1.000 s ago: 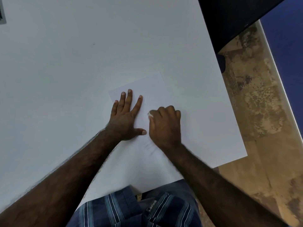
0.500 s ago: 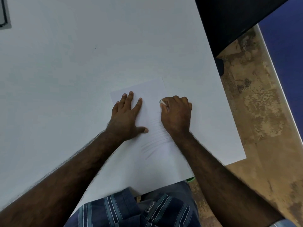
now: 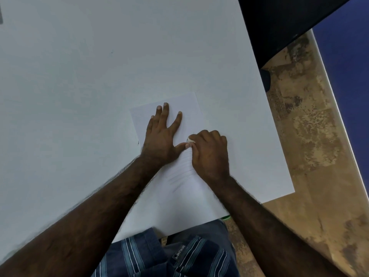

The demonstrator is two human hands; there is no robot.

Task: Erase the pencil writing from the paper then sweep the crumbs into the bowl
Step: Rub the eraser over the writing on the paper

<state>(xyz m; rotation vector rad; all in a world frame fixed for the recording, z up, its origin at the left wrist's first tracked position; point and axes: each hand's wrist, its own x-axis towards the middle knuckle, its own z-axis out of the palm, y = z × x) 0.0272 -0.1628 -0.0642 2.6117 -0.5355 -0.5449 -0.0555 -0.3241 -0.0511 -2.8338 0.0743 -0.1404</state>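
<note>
A white sheet of paper (image 3: 185,108) lies on the white table, reaching to the near edge. Faint pencil lines (image 3: 180,172) show on it between my wrists. My left hand (image 3: 162,134) lies flat on the sheet with fingers spread, pressing it down. My right hand (image 3: 209,150) has its fingers curled round a small white eraser (image 3: 190,140), whose tip touches the paper beside my left thumb. No bowl is in view.
The white table (image 3: 79,96) has its right edge close to my right hand, with mottled brown floor (image 3: 311,136) beyond. A black object (image 3: 279,23) overhangs the far right corner. My lap in striped cloth (image 3: 159,256) sits below the near edge.
My right hand with the eraser has slid back left and nearer to me across the paper, ending beside the left thumb. My left hand has stayed flat on the sheet.
</note>
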